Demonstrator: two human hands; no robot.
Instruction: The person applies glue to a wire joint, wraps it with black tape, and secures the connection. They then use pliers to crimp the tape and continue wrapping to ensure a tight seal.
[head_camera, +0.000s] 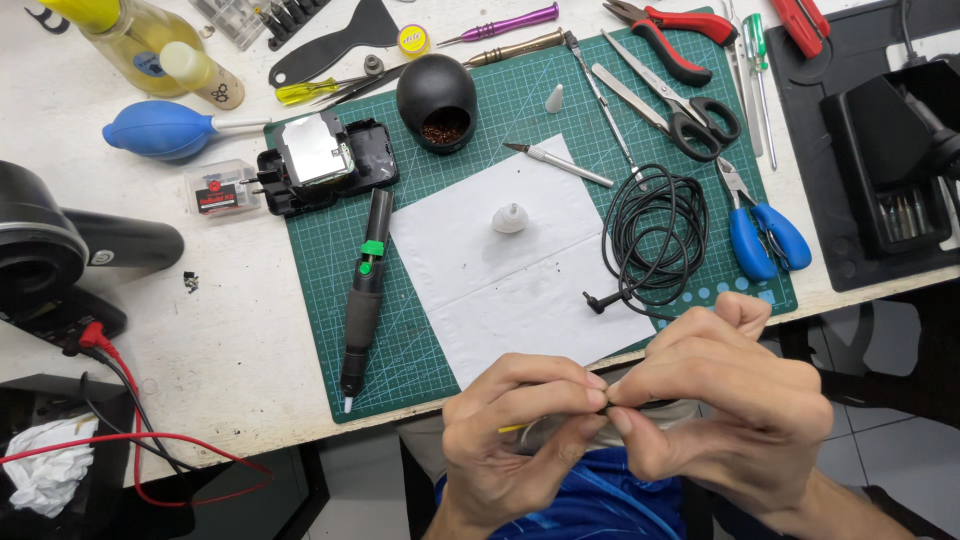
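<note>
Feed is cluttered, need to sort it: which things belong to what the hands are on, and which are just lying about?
In hand:
left hand
right hand
small dark part pinched between them, too small to identify

Lying about:
coiled black cable
scissors
blue pliers
black pen-shaped tool
white paper

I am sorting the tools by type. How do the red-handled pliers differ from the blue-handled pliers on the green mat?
The red-handled pliers lie at the far edge of the green mat, while the blue-handled pliers lie near its right edge, beside the coiled black cable. The red pair has dark trim on its grips; the blue pair's grips are plain blue. The red pair looks longer. Both lie flat, untouched by either hand.
</note>
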